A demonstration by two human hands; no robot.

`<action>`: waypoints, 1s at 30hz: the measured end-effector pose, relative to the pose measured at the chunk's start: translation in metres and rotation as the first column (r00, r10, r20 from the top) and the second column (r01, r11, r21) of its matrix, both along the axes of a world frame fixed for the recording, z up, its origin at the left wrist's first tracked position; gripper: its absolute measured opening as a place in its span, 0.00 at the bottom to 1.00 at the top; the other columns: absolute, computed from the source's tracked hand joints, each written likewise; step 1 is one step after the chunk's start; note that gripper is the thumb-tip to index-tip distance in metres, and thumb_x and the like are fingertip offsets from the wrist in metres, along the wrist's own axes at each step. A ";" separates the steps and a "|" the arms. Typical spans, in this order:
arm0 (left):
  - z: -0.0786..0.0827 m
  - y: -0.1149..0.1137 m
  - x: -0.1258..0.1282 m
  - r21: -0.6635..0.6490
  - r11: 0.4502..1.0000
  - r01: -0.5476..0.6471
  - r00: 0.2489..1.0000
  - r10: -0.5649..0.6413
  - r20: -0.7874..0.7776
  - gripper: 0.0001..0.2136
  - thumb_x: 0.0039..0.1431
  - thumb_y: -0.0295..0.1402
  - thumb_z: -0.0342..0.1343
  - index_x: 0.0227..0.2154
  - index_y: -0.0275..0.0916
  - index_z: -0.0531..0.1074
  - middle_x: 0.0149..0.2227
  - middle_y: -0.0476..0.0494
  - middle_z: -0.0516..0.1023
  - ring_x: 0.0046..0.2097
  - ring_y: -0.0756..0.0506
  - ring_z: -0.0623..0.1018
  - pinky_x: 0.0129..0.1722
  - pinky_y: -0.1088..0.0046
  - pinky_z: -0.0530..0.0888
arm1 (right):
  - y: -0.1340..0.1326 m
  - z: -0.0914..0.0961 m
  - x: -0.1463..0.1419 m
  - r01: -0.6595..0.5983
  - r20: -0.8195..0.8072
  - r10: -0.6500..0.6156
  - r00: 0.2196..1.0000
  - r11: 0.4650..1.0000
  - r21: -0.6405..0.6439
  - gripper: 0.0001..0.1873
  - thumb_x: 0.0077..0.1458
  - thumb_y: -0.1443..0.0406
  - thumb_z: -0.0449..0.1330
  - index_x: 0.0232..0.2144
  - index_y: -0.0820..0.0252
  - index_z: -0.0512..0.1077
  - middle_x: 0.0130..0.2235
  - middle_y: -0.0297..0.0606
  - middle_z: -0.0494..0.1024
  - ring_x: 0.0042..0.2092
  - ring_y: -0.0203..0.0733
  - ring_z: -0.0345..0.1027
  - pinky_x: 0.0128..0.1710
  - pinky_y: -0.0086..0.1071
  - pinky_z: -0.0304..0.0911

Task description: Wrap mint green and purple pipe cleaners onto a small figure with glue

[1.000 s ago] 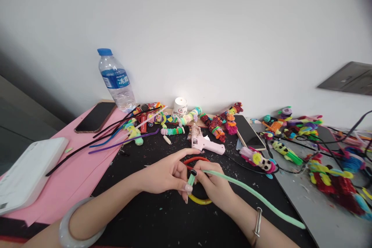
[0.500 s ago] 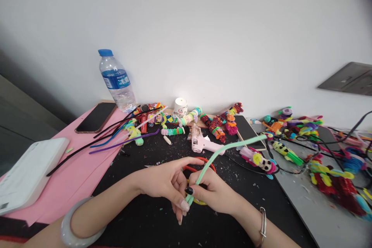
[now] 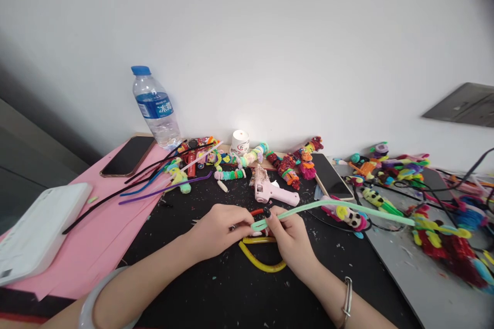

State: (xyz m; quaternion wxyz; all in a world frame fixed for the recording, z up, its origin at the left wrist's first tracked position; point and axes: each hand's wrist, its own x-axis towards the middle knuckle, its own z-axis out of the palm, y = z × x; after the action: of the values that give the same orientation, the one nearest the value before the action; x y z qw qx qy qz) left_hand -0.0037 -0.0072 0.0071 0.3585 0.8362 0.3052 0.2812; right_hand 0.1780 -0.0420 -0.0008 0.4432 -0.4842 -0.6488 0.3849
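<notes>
My left hand (image 3: 219, 229) and my right hand (image 3: 291, 239) meet over the black mat (image 3: 216, 288), both pinched on the near end of a long mint-green pipe cleaner (image 3: 339, 207). Its free end stretches right, over the grey board. Under my hands lie a yellow pipe cleaner loop (image 3: 262, 262) and a red one (image 3: 257, 212). A pale bangle sits on my left wrist and a metal bracelet (image 3: 346, 298) on my right.
A pink glue gun (image 3: 272, 193) lies just beyond my hands. Behind stand a water bottle (image 3: 155, 108) and a small white cup (image 3: 240, 142). Pipe-cleaner figures (image 3: 287, 164) litter the back and right. A phone (image 3: 129, 156) and white box (image 3: 36, 229) rest on pink paper at left.
Both hands moved away from me and came closer together. The green pipe cleaner's free end swung from the near right, up, then down to point right. The yellow loop is now uncovered.
</notes>
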 end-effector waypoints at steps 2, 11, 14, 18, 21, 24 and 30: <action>-0.003 0.000 -0.002 0.176 0.984 0.019 0.999 -0.011 -0.043 0.07 0.59 0.33 0.52 0.30 0.36 0.72 0.29 0.45 0.77 0.31 0.49 0.74 0.33 0.75 0.68 | -0.001 0.001 -0.001 0.012 0.020 -0.012 1.000 1.000 0.026 0.18 0.60 0.64 0.49 0.18 0.60 0.62 0.19 0.29 0.63 0.22 0.32 0.55 0.23 0.25 0.51; -0.002 -0.002 -0.004 0.243 0.966 0.093 0.978 -0.042 -0.205 0.13 0.64 0.34 0.43 0.31 0.37 0.72 0.31 0.42 0.76 0.33 0.48 0.74 0.35 0.74 0.68 | -0.002 0.003 -0.004 0.014 0.077 -0.019 0.997 0.998 0.069 0.17 0.60 0.64 0.49 0.19 0.59 0.63 0.20 0.31 0.64 0.22 0.33 0.55 0.22 0.26 0.52; -0.001 -0.001 -0.004 0.257 0.958 0.123 0.972 -0.064 -0.226 0.14 0.64 0.33 0.42 0.31 0.37 0.72 0.30 0.42 0.76 0.34 0.47 0.74 0.34 0.74 0.67 | -0.002 0.002 -0.003 0.014 0.091 -0.020 0.996 0.998 0.065 0.17 0.59 0.63 0.50 0.19 0.59 0.63 0.20 0.31 0.64 0.23 0.34 0.56 0.22 0.27 0.53; 0.001 -0.001 -0.005 0.279 0.948 0.156 0.965 -0.086 -0.247 0.15 0.64 0.32 0.41 0.30 0.37 0.72 0.30 0.41 0.75 0.34 0.46 0.73 0.34 0.74 0.67 | -0.001 0.001 -0.002 0.011 0.090 -0.016 0.996 0.998 0.054 0.18 0.60 0.62 0.49 0.19 0.60 0.64 0.20 0.31 0.65 0.23 0.34 0.57 0.22 0.27 0.53; 0.002 -0.001 -0.004 0.265 0.953 0.146 0.965 -0.078 -0.251 0.15 0.65 0.32 0.40 0.30 0.37 0.71 0.30 0.42 0.75 0.34 0.46 0.73 0.34 0.74 0.67 | -0.001 0.001 -0.001 0.007 0.087 -0.011 0.996 0.999 0.046 0.18 0.59 0.63 0.50 0.19 0.60 0.64 0.20 0.31 0.64 0.23 0.34 0.57 0.22 0.27 0.53; 0.003 -0.001 -0.003 0.265 0.953 0.149 0.962 -0.078 -0.262 0.15 0.65 0.32 0.40 0.29 0.37 0.71 0.29 0.42 0.75 0.33 0.47 0.73 0.33 0.74 0.67 | -0.001 0.002 -0.001 0.004 0.075 -0.007 0.997 0.999 0.044 0.18 0.59 0.62 0.50 0.18 0.60 0.64 0.20 0.31 0.64 0.23 0.34 0.57 0.22 0.27 0.53; 0.002 0.000 -0.003 0.288 0.943 0.170 0.953 -0.083 -0.290 0.15 0.64 0.30 0.39 0.28 0.36 0.71 0.28 0.42 0.74 0.32 0.46 0.73 0.32 0.74 0.66 | 0.000 0.001 -0.002 0.003 0.053 -0.004 0.999 1.000 0.022 0.18 0.59 0.62 0.50 0.18 0.60 0.64 0.19 0.31 0.64 0.22 0.33 0.56 0.21 0.26 0.52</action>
State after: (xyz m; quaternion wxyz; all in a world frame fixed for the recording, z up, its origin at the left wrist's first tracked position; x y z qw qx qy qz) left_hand -0.0063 -0.0075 0.0093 0.1950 0.9308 0.2490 0.1835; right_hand 0.1764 -0.0423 -0.0002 0.4316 -0.4906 -0.6637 0.3641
